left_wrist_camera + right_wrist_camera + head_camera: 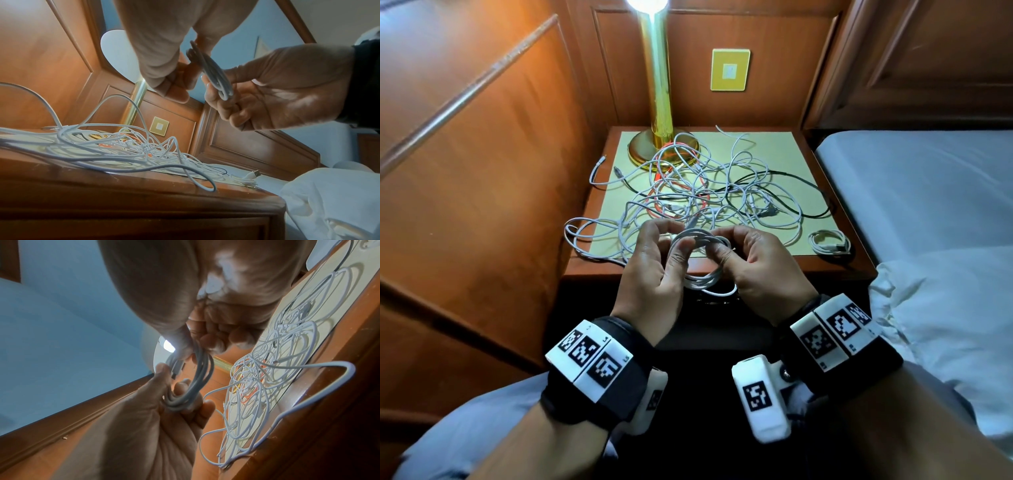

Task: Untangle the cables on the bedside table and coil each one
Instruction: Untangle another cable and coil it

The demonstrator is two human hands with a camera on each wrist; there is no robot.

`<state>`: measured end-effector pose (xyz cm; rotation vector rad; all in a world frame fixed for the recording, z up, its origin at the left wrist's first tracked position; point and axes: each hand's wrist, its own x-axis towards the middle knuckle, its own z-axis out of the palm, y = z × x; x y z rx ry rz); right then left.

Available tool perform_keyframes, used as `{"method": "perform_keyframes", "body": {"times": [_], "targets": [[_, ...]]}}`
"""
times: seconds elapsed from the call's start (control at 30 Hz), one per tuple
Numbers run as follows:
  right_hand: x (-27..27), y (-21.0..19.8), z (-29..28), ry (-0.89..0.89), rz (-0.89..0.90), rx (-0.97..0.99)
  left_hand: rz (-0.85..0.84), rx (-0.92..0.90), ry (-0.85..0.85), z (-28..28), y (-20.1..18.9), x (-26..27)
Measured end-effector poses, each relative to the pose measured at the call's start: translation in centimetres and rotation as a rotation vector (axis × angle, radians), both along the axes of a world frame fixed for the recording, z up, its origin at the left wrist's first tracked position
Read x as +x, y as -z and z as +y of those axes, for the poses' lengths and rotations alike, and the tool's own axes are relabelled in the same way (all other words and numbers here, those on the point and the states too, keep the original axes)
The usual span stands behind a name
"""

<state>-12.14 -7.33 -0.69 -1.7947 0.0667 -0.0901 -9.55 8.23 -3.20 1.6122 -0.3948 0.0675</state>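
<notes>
A white cable wound into a small coil (700,263) hangs between both hands, just in front of the bedside table (784,147). My left hand (654,263) pinches the coil's left side with thumb and fingers. My right hand (750,260) curls its fingers round the right side. The same coil (211,73) shows edge-on in the left wrist view, and as several loops (193,386) in the right wrist view. A tangle of white, orange and black cables (705,185) covers the table top. One finished white coil (829,242) lies at the front right corner.
A lit brass lamp (657,102) stands at the table's back left, with cables lying over its base. Wood panelling closes the left and back. A bed (928,192) with a white pillow (945,308) lies to the right. A white loop (582,240) overhangs the front left edge.
</notes>
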Motion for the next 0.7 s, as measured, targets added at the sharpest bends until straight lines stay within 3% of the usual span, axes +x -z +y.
{"method": "perform_keyframes", "body": {"times": [0.2, 0.37, 0.47, 0.7], "targets": [[0.4, 0.0, 0.3, -0.062, 0.026, 0.080, 0.047, -0.200, -0.017, 0.0, -0.6, 0.4], [0.2, -0.3, 0.7, -0.076, 0.039, 0.243, 0.207, -0.390, 0.045, -0.1, -0.7, 0.8], [0.2, -0.2, 0.8, -0.043, 0.045, 0.306, 0.132, -0.315, 0.002, -0.1, -0.5, 0.9], [0.7, 1.2, -0.1, 0.054, -0.047, 0.054, -0.061, -0.014, 0.032, 0.6, -0.3, 0.5]]}}
